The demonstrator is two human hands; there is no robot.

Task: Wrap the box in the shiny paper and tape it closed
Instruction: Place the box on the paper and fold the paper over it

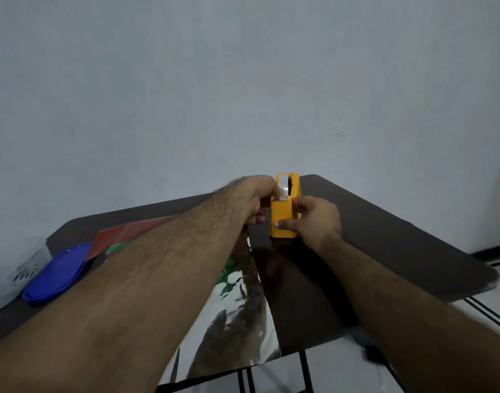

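We stretch both arms forward; our left hand pinches with curled fingers, our right hand grips with thumb extended.

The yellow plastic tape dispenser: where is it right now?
In the head view, the yellow plastic tape dispenser stands at the dark table's far middle, between the left hand and right hand.

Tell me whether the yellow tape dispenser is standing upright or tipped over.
Upright. The tape dispenser stands on its base on the dark table; the right hand grips its side while the left hand pinches at its cutter.
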